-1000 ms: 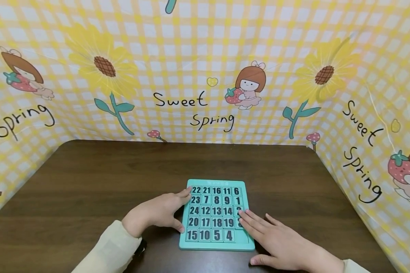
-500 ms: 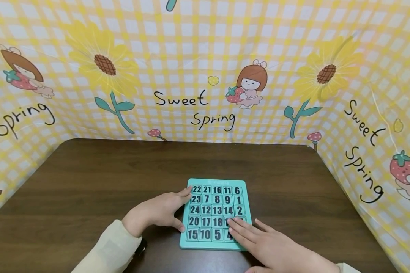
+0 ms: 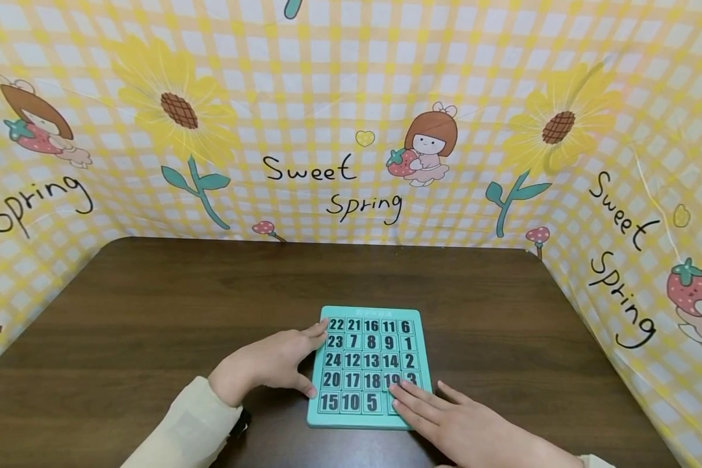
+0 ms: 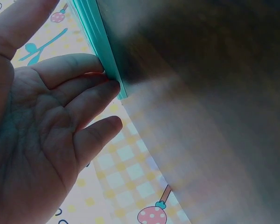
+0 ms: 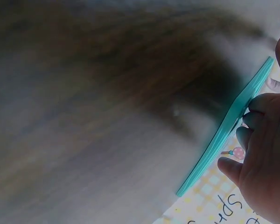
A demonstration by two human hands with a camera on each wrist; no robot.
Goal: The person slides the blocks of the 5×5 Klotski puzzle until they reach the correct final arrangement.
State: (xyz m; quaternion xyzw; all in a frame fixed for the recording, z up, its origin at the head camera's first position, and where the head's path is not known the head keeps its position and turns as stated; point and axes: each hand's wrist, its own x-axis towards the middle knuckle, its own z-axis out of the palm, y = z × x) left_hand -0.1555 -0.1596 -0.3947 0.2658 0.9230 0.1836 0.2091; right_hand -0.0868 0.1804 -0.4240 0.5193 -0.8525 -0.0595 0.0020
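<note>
A turquoise number slide puzzle lies flat on the brown table, its tiles marked with black numerals. My left hand rests at its left edge, thumb near the lower corner and fingers further up. Fingertips touch the frame's side in the left wrist view. My right hand reaches over the puzzle's lower right, fingers extended together, with the tips just below the 19 tile. These fingers cover the lower right cells. The 3 tile and the 5 tile show beside them.
The wooden table spreads around the puzzle. A yellow checked cloth with printed flowers and lettering rises along the table's back and both sides.
My right hand has shifted left and down, from the 2 and 3 tiles to the cells below 19. The 4 tile, seen earlier, is now hidden. My left hand stays put.
</note>
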